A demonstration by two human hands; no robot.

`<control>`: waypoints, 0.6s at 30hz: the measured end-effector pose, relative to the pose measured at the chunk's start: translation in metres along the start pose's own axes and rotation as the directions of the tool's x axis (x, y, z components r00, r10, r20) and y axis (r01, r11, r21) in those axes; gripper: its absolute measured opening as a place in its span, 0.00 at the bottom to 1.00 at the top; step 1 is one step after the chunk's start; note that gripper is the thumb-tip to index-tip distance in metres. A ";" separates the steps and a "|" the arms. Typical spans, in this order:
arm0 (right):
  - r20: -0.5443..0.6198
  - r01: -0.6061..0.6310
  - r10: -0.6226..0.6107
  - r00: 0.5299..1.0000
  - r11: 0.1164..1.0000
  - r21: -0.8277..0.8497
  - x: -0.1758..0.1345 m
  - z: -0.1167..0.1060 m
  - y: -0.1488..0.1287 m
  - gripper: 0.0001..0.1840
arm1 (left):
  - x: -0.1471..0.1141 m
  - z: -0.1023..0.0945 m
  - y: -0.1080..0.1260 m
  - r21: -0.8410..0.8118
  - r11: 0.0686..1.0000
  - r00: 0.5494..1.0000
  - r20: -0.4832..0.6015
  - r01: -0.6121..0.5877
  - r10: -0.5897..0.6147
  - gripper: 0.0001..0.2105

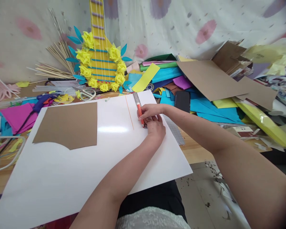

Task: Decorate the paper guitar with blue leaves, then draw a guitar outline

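Note:
A large white board (116, 165) lies across the table in front of me. My right hand (153, 110) pinches an orange marker (139, 112) with a white end, held along a metal ruler (135, 96). Just below it, my left hand (156, 128) has its fingers curled over the ruler's near end, pressing it on the board; its fingertips are partly hidden. Left of the ruler runs a thin orange line (129, 112). On the board's left part rests a brown cardboard piece (69, 125) with a curved lower edge.
Behind the board stands a yellow guitar-shaped craft (101, 68) with paper flowers. Scissors (88, 94) and a blue glue gun (41, 101) lie at the left. A black phone (182, 101), coloured sheets (164, 75) and brown cardboard (209, 79) crowd the right back.

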State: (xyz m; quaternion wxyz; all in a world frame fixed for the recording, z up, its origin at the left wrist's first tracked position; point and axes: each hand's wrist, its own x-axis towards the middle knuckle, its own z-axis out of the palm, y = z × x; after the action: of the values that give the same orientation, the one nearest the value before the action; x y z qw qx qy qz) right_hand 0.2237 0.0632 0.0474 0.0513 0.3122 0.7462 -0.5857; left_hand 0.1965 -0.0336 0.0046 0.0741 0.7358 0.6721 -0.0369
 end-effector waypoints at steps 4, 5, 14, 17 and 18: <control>-0.033 -0.005 0.004 0.999 0.999 -0.033 0.003 -0.003 -0.001 0.17 | -0.002 -0.004 -0.002 -0.011 1.000 1.000 -0.001 0.010 -0.010 0.29; -0.050 -0.007 0.005 0.999 0.999 -0.039 0.004 -0.005 -0.001 0.17 | -0.002 -0.004 -0.003 -0.007 1.000 1.000 -0.003 0.009 -0.009 0.29; -0.206 -0.016 -0.018 0.978 0.987 -0.162 0.017 -0.025 -0.002 0.16 | -0.004 -0.010 -0.009 -0.061 0.998 0.999 -0.036 0.011 -0.013 0.30; -0.259 -0.015 -0.040 0.965 0.979 -0.205 0.022 -0.032 -0.004 0.17 | -0.004 -0.015 -0.012 -0.096 0.995 0.999 -0.036 0.006 -0.010 0.30; -0.259 -0.010 -0.046 0.965 0.977 -0.211 0.024 -0.034 -0.005 0.16 | -0.005 -0.016 -0.013 -0.102 0.995 0.999 -0.035 0.002 -0.006 0.30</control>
State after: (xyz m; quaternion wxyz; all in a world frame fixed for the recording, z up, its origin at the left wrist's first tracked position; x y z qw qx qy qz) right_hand 0.2117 0.1031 0.0515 -0.0207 0.3729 0.8070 -0.4574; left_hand 0.1826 -0.0344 0.0205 0.0998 0.7303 0.6757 0.0104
